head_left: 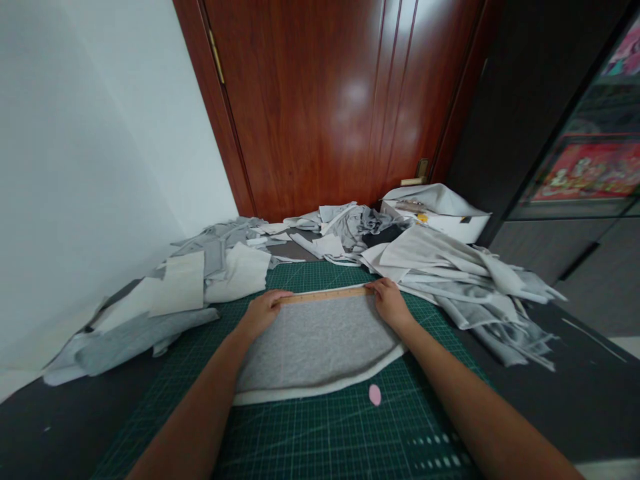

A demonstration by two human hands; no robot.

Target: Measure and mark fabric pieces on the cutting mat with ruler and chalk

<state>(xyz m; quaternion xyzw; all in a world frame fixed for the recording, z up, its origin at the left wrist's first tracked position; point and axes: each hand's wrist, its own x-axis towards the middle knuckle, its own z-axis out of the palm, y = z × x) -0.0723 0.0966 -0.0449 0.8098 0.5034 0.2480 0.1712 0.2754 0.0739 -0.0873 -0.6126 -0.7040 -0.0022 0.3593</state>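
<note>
Nearest, on a green gridded mat [300,437] laid over the dark desk [575,400], a flat pink oval [375,395], probably tailor's chalk, lay loose just short of the work. Beyond it the grey fabric [323,347] was spread across the middle of the mat between the person's forearms, its near edge curved and showing a paler border. A faint pale line seemed to run down its left part.

Along the fabric's far edge lay a thin wooden ruler [325,294]. The left hand [263,312] had its grip closed on the left end, and the right hand [391,303] had its grip closed on the right end; whether either one also pinched the cloth could not be told.

The step in hand looked like measuring, or squaring the ruler to that far edge. The next move, by my judgement, called for the cloth to be kept flat and the ruler held true under one hand, so that the other could be freed for the pink oval and a mark.

Farther back, cream and grey offcuts [177,283] lay heaped at the left and a pile of pale cloth [450,267] at the right. Behind that pile stood a white box [455,228], and behind everything a reddish-brown door [310,100].
</note>
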